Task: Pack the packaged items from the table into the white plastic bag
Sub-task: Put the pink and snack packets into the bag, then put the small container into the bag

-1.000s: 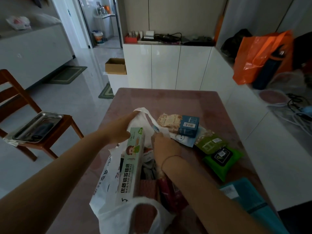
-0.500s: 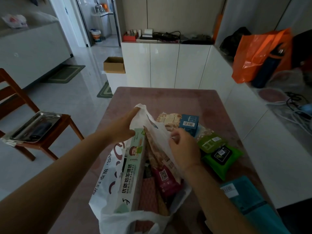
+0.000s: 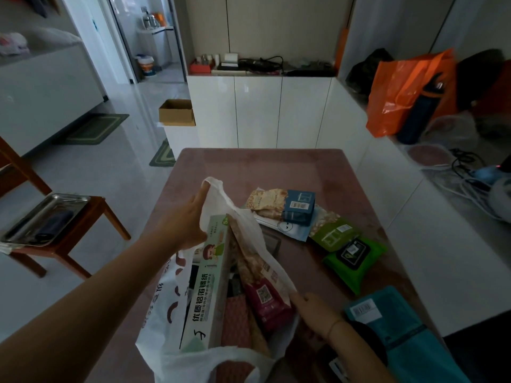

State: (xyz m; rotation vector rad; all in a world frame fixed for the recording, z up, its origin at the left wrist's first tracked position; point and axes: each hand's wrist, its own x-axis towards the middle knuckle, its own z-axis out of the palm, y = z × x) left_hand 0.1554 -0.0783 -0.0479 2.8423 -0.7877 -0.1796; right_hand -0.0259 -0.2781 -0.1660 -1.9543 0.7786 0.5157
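The white plastic bag (image 3: 166, 308) stands open on the pink table (image 3: 262, 170). My left hand (image 3: 185, 225) holds its far handle up. My right hand (image 3: 315, 310) grips the bag's right rim low down. Inside the bag a long green-and-white foil box (image 3: 210, 288) stands on end beside a tan-and-magenta snack packet (image 3: 260, 286). On the table to the right lie a beige snack packet (image 3: 265, 203), a blue box (image 3: 300, 207), a green pouch (image 3: 334, 236), a bright green wipes pack (image 3: 355, 257) and a teal package (image 3: 392, 324).
A wooden chair (image 3: 72, 239) with a metal tray (image 3: 44, 217) stands left of the table. White cabinets run behind and along the right, with an orange bag (image 3: 401, 92) and cables on top. A cardboard box (image 3: 177, 111) sits on a white stand.
My right hand has dropped from the bag's upper edge down to its lower right rim. My left hand has lifted the far handle a little higher, and the bag's mouth gapes wider.
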